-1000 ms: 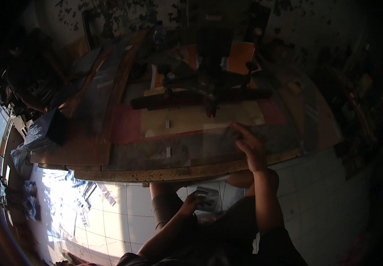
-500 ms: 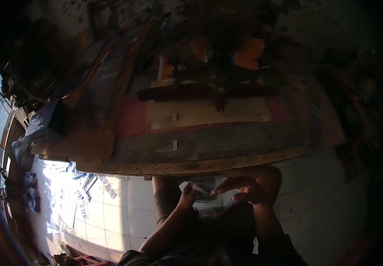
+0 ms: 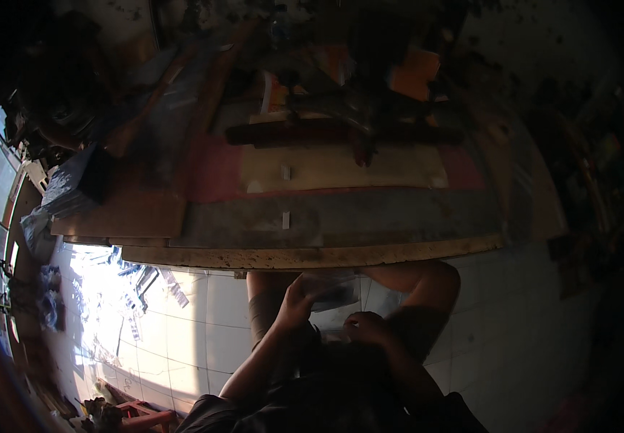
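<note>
Below the table edge, over my lap, my left hand (image 3: 296, 304) is closed on the left side of a thin, greyish, see-through sheet or bag (image 3: 339, 294). Blur and dim light hide its exact kind. My right hand (image 3: 370, 328) lies lower and to the right, apart from the sheet, its fingers curled in. A small pale spot shows at those fingertips; whether it is a held thing cannot be made out. On the table (image 3: 240, 225) in front lie two small white slips, the nearer slip (image 3: 286, 220) and the farther slip (image 3: 287, 172).
A dark press-like frame with a long bar (image 3: 305, 133) stands over a pale board (image 3: 341, 169) on a pink sheet (image 3: 211, 169). Orange printed packs (image 3: 414, 74) lie behind. A plastic-wrapped block (image 3: 74, 180) sits at the left corner. Scraps (image 3: 146, 285) litter the sunlit floor.
My right hand has drawn down and toward my body, its spread fingers now curled. My left hand has shifted slightly up and left with the sheet. The table appears higher in view.
</note>
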The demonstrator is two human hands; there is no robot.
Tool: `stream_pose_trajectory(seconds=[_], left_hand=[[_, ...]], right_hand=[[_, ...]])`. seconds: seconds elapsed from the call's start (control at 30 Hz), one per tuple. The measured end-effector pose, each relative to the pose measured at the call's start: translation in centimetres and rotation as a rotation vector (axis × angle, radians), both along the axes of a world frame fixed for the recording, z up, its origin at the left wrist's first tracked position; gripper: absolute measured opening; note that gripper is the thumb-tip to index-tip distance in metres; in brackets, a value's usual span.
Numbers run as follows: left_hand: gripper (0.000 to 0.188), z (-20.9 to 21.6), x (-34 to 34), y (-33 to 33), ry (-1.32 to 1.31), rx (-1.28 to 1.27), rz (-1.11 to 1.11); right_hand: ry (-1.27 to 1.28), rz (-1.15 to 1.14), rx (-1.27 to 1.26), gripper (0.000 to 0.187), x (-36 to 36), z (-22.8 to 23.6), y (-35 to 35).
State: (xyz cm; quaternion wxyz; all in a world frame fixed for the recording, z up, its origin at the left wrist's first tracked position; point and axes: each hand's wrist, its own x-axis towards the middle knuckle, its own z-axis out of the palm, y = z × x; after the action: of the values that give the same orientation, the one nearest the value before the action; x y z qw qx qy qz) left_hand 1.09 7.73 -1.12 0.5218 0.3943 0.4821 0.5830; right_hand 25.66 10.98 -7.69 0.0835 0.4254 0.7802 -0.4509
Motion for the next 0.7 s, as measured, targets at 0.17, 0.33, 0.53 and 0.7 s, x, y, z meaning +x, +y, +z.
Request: stream_pose_trajectory(seconds=[0.17,0.33,0.53,0.7], left_hand=[[0.035,0.4,0.3,-2.2,-0.023,-0.003,-0.161],[0.034,2.4,1.1,-3.4,0.038,-0.030,-0.474],[0.027,6.9,-0.5,-5.7,-0.038,0.192,-0.975],[0.027,8.8,-2.4,-5.4,0.015,0.257,-1.042]], right_hand=[[0.221,-0.652,-0.102,0.046,1.2,-1.0,1.6],[1.058,-0.842,-1.267,0.088,1.0,-2.4,2.5],[1.818,-0.982,-1.607,0.071,0.9,2.5,2.0],[1.558,-1.260,-0.075,0.055,3.9,11.8,0.4]])
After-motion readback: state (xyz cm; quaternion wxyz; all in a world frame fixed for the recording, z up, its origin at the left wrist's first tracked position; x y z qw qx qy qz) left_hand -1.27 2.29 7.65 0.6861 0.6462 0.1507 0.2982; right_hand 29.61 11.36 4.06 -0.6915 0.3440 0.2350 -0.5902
